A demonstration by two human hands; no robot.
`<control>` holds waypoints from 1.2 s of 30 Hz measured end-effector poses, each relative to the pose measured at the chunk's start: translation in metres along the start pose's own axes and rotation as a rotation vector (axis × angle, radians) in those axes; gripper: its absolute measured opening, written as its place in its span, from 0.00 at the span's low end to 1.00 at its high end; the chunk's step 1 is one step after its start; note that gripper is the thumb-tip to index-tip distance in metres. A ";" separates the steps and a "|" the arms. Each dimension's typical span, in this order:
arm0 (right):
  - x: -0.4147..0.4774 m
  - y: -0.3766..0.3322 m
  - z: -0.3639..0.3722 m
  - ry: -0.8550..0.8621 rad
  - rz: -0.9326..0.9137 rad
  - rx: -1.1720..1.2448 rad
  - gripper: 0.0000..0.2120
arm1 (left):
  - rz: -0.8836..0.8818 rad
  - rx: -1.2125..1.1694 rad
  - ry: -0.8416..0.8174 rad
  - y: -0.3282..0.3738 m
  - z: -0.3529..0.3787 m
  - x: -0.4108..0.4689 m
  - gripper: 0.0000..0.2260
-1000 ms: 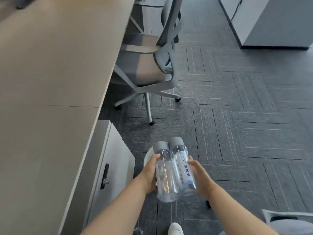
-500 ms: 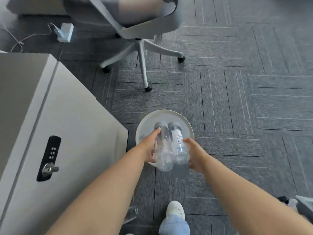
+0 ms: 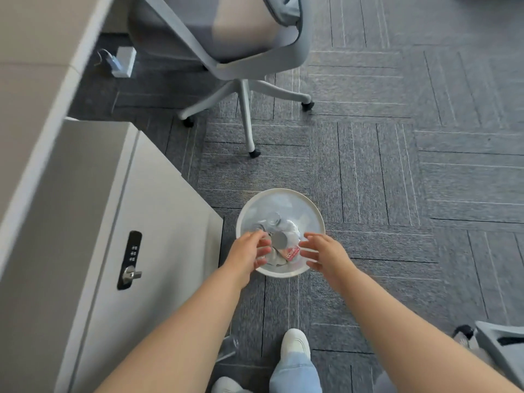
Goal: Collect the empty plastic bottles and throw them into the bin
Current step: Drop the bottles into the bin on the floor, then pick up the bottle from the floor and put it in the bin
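Observation:
A round white bin (image 3: 317, 212) stands on the carpet in front of me. Inside it lie clear plastic bottles (image 3: 273, 222); one grey cap (image 3: 280, 240) faces up, with a red label scrap (image 3: 293, 253) beside it. My left hand (image 3: 248, 253) hovers over the bin's near left rim, fingers spread and empty. My right hand (image 3: 323, 252) hovers over the near right rim, also open and empty. The two hands are apart with the bin's opening between them.
A white cabinet with a keypad lock (image 3: 130, 259) stands directly left of the bin, under a desk (image 3: 34, 80). A grey wheeled office chair (image 3: 243, 80) is behind the bin. A power strip (image 3: 123, 61) lies under the desk. My white shoe (image 3: 295, 343) is below the bin.
Both hands held two clear bottles over the bin; now the bottles are inside the bin and both hands are open and empty above its rim.

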State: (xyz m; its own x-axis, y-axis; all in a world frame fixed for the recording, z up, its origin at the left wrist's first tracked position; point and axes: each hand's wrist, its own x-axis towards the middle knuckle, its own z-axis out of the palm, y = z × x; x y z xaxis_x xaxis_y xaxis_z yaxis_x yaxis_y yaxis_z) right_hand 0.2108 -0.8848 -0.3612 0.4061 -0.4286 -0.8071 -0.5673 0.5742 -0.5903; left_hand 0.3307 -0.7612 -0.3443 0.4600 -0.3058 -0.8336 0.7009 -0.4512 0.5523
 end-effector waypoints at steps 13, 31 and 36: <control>-0.126 0.056 0.031 0.015 -0.142 0.059 0.07 | 0.135 -0.141 0.007 -0.058 -0.040 -0.119 0.09; -0.131 0.274 0.060 0.033 -0.077 0.171 0.09 | 0.073 -0.217 0.141 -0.290 -0.108 -0.088 0.10; -0.058 0.316 0.090 0.023 -0.051 0.177 0.08 | 0.075 -0.148 0.150 -0.341 -0.119 -0.016 0.08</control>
State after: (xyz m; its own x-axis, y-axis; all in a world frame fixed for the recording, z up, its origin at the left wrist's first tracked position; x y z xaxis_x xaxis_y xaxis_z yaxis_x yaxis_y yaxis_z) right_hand 0.0729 -0.6157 -0.5018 0.4132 -0.4751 -0.7769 -0.4103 0.6645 -0.6246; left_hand 0.1491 -0.5030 -0.5201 0.5824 -0.2009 -0.7877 0.7288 -0.3002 0.6154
